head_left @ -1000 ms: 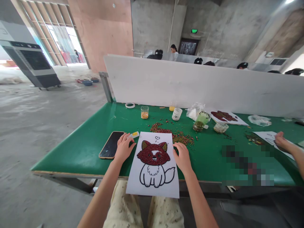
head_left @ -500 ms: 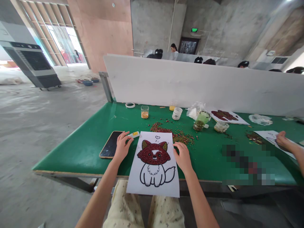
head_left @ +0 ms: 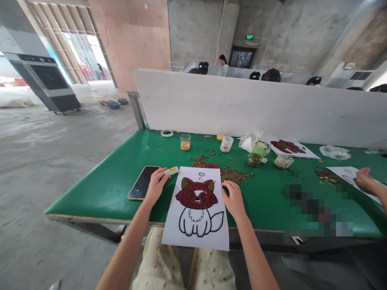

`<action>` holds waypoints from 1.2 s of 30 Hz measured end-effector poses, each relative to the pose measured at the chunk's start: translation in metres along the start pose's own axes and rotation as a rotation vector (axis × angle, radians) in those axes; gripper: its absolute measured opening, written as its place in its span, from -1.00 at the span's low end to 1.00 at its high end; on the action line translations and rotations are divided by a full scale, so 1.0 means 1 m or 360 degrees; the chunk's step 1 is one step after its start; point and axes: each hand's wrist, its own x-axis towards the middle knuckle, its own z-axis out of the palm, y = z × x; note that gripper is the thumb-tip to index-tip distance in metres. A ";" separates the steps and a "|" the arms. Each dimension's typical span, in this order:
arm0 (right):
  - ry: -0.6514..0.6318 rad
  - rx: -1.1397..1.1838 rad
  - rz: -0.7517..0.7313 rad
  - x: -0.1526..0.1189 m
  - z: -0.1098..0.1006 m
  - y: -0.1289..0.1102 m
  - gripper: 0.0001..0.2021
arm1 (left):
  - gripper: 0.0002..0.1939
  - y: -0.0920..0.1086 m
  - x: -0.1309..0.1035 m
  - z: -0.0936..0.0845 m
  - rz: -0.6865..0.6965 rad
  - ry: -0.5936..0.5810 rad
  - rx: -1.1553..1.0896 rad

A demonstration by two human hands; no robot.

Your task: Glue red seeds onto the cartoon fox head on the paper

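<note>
A fox drawing on a white sheet of paper (head_left: 193, 239) lies before me, its lower part reaching past the table edge over my lap. Dark red grains fill the fox's head and greenish ones its ears; the body is bare outline. My left hand (head_left: 156, 186) has its fingers closed on the end of a small white tube with a yellow label (head_left: 172, 170). Under and beside that hand lies a phone (head_left: 141, 183). My right hand (head_left: 234, 198) rests at the sheet's right edge, fingers slightly bent and thumb apart, with nothing in it.
Loose red and green grains (head_left: 232, 174) are spread behind the sheet. Cups with yellow (head_left: 185, 143), pale (head_left: 226, 145) and green (head_left: 256, 155) contents stand farther back, near a tape roll (head_left: 167, 133). A white board (head_left: 242, 104) borders the table. At right, another person's hand (head_left: 365, 179) is over another drawing.
The view has shifted very slightly. Both my hands, the tube and the sheet keep their places; the other person's hand at right has moved little, if at all.
</note>
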 end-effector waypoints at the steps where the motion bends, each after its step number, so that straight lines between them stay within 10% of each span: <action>1: 0.0004 0.0005 0.0000 0.000 0.000 0.000 -0.78 | -0.70 0.000 0.000 0.001 0.0036 0.0005 0.0074; 25: -0.0010 0.0046 0.0030 0.000 -0.001 0.001 -0.78 | -0.77 0.004 0.001 -0.006 0.0243 0.0242 0.0402; 36: 0.0042 0.0081 0.0037 -0.001 -0.002 -0.001 -0.79 | -0.85 0.018 0.034 0.008 0.0103 -0.0215 0.0474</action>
